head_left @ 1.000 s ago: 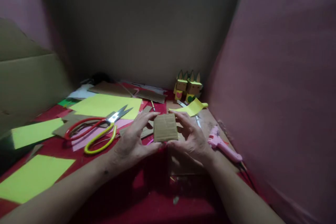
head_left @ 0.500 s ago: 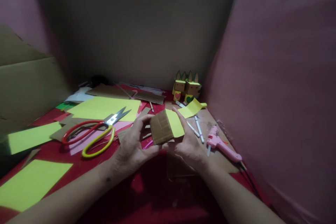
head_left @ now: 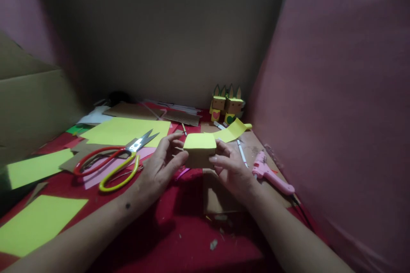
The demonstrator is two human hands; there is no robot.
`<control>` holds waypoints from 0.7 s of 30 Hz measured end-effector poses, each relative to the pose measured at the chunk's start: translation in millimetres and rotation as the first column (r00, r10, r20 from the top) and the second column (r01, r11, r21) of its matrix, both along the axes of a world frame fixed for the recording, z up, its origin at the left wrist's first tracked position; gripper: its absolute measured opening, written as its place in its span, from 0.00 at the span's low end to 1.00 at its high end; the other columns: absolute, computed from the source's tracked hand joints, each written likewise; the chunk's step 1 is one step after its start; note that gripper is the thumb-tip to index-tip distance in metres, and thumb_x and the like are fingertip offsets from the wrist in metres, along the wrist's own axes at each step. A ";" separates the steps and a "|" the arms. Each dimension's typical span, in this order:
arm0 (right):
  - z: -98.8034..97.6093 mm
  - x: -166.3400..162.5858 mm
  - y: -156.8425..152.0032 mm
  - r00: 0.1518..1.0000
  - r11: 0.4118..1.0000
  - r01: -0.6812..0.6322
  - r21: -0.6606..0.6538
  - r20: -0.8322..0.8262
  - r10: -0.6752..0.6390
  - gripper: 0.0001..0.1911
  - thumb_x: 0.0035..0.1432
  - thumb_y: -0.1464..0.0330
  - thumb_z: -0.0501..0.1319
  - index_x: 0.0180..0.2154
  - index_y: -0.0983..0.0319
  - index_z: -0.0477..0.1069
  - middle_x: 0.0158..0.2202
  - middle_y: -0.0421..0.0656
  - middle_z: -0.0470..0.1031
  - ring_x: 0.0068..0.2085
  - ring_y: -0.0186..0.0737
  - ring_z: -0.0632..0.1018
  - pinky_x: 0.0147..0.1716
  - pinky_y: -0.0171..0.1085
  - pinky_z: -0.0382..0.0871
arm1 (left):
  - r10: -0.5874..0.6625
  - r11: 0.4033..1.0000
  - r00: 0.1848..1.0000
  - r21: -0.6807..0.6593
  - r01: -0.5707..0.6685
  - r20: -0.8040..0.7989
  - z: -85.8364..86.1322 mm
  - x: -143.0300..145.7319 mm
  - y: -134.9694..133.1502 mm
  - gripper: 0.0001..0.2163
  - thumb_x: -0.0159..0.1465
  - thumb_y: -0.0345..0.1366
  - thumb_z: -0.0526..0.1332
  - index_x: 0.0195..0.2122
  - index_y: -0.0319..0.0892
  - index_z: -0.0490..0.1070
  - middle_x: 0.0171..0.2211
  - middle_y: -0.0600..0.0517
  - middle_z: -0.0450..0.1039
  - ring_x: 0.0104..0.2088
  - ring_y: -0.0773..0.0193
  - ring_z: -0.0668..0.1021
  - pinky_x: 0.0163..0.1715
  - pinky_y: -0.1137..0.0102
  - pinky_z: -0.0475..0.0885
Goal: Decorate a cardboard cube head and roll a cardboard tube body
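Note:
A small cardboard box (head_left: 200,148) with yellow paper on its top face is held between both hands above the red table (head_left: 179,230). My left hand (head_left: 159,169) grips its left side with thumb and fingers curled round it. On the right side my right hand (head_left: 231,169) holds it, fingertips pressed against the near face. Only the yellow top and one dim side of the box show.
Red-and-yellow scissors (head_left: 115,158) lie left of my hands on pink paper. Yellow sheets (head_left: 126,130) cover the left of the table. A pink glue gun (head_left: 272,175) and pens (head_left: 241,150) lie at the right. Small cardboard figures (head_left: 228,104) stand at the back. Cardboard walls enclose the space.
The box has been turned in my hands: a brown cardboard face showed first, then brown and yellow, and now the yellow face is up. Both hands shifted slightly away from me.

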State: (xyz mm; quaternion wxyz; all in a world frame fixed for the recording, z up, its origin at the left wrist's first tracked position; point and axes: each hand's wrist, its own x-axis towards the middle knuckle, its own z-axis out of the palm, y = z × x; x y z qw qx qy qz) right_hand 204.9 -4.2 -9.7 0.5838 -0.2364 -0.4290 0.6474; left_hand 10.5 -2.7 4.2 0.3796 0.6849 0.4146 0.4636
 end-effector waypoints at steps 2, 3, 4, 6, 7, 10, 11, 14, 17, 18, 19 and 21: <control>1.3 2.9 1.1 0.999 0.999 -0.051 -0.017 0.020 0.051 0.24 0.42 0.76 0.67 0.45 0.59 0.78 0.43 0.42 0.83 0.45 0.45 0.81 0.47 0.42 0.74 | -0.002 1.000 0.999 -0.018 0.001 -0.054 3.9 -3.4 2.9 0.27 0.66 0.51 0.58 0.61 0.42 0.63 0.49 0.43 0.74 0.45 0.50 0.80 0.45 0.57 0.77; 1.7 4.3 1.7 0.997 0.997 -0.076 -0.019 0.031 0.076 0.24 0.42 0.76 0.66 0.45 0.59 0.78 0.43 0.42 0.83 0.44 0.45 0.81 0.45 0.41 0.74 | -0.026 0.999 0.997 -0.029 0.024 -0.073 3.9 -4.5 4.5 0.28 0.65 0.50 0.59 0.62 0.42 0.63 0.50 0.42 0.74 0.47 0.49 0.79 0.46 0.57 0.77; 1.9 5.6 2.1 0.994 0.995 -0.099 -0.022 0.041 0.100 0.24 0.42 0.75 0.65 0.44 0.59 0.79 0.42 0.42 0.83 0.44 0.45 0.81 0.44 0.40 0.75 | -0.057 0.998 0.995 -0.036 0.054 -0.085 2.8 -5.0 6.1 0.29 0.64 0.50 0.60 0.63 0.43 0.62 0.52 0.42 0.73 0.48 0.48 0.79 0.47 0.56 0.76; 1.4 7.3 2.4 0.988 0.989 -0.142 -0.035 0.058 0.143 0.21 0.44 0.74 0.63 0.43 0.59 0.79 0.42 0.42 0.83 0.43 0.43 0.80 0.41 0.38 0.75 | -0.107 0.994 0.990 -0.032 0.104 -0.089 -2.1 -4.7 8.7 0.30 0.62 0.49 0.63 0.63 0.44 0.63 0.55 0.42 0.73 0.52 0.46 0.77 0.50 0.55 0.75; 0.7 7.5 2.0 0.985 0.986 -0.159 -0.040 0.060 0.161 0.19 0.46 0.74 0.63 0.42 0.59 0.80 0.42 0.42 0.83 0.42 0.43 0.80 0.40 0.38 0.75 | -0.118 0.993 0.990 -0.027 0.116 -0.082 -5.1 -4.0 9.5 0.29 0.61 0.48 0.64 0.62 0.43 0.64 0.55 0.42 0.73 0.53 0.46 0.77 0.51 0.55 0.75; -1.5 6.1 -0.7 0.982 0.981 -0.186 -0.049 0.027 0.188 0.14 0.50 0.72 0.64 0.41 0.58 0.80 0.41 0.42 0.83 0.42 0.44 0.80 0.38 0.38 0.76 | -0.130 0.991 0.992 -0.043 0.130 0.005 -12.3 -1.3 9.3 0.30 0.58 0.46 0.68 0.59 0.43 0.66 0.51 0.43 0.76 0.50 0.47 0.78 0.50 0.55 0.75; -1.8 5.5 -1.8 0.983 0.982 -0.182 -0.050 0.012 0.183 0.13 0.51 0.71 0.65 0.41 0.58 0.80 0.41 0.42 0.83 0.42 0.44 0.80 0.38 0.38 0.76 | -0.150 0.987 0.987 -0.057 0.153 0.062 -13.0 -0.7 8.5 0.31 0.56 0.46 0.70 0.59 0.43 0.65 0.50 0.44 0.76 0.49 0.48 0.79 0.49 0.56 0.76; 0.5 5.7 -4.0 0.988 0.987 -0.137 -0.087 -0.077 0.131 0.11 0.54 0.65 0.68 0.41 0.57 0.78 0.39 0.42 0.82 0.39 0.42 0.80 0.36 0.38 0.76 | -0.202 0.971 0.948 -0.073 0.226 0.245 -9.7 -1.3 5.9 0.31 0.57 0.47 0.70 0.59 0.44 0.64 0.49 0.44 0.76 0.40 0.56 0.80 0.41 0.63 0.77; 6.2 9.2 -4.5 0.980 0.971 -0.165 -0.173 -0.143 0.141 0.18 0.56 0.54 0.65 0.42 0.60 0.77 0.35 0.44 0.81 0.32 0.42 0.77 0.28 0.38 0.73 | -0.101 0.987 0.966 -0.098 0.127 0.239 -3.4 -3.5 5.5 0.23 0.64 0.52 0.63 0.54 0.42 0.68 0.40 0.47 0.77 0.28 0.64 0.76 0.30 0.68 0.73; 7.9 10.3 -4.7 0.974 0.961 -0.194 -0.197 -0.159 0.163 0.20 0.56 0.53 0.64 0.43 0.61 0.77 0.33 0.44 0.80 0.29 0.40 0.75 0.25 0.37 0.70 | -0.058 0.990 0.978 -0.112 0.082 0.199 -2.3 -4.0 6.1 0.22 0.65 0.52 0.61 0.52 0.42 0.70 0.37 0.48 0.77 0.26 0.65 0.74 0.28 0.69 0.71; 9.1 11.1 -5.1 0.966 0.952 -0.225 -0.206 -0.172 0.191 0.21 0.56 0.53 0.63 0.43 0.62 0.77 0.31 0.43 0.78 0.26 0.38 0.73 0.22 0.35 0.67 | -0.027 0.991 0.987 -0.125 0.047 0.159 -2.3 -4.3 6.9 0.21 0.65 0.53 0.61 0.50 0.42 0.70 0.35 0.49 0.77 0.25 0.66 0.73 0.27 0.69 0.70; 9.5 11.5 -6.3 0.949 0.944 -0.270 -0.187 -0.218 0.228 0.18 0.55 0.56 0.63 0.42 0.62 0.76 0.27 0.40 0.74 0.23 0.33 0.66 0.17 0.30 0.59 | -0.007 0.989 0.994 -0.149 0.022 0.105 -5.4 -3.9 8.6 0.22 0.64 0.55 0.61 0.48 0.41 0.70 0.32 0.50 0.76 0.23 0.66 0.72 0.24 0.69 0.69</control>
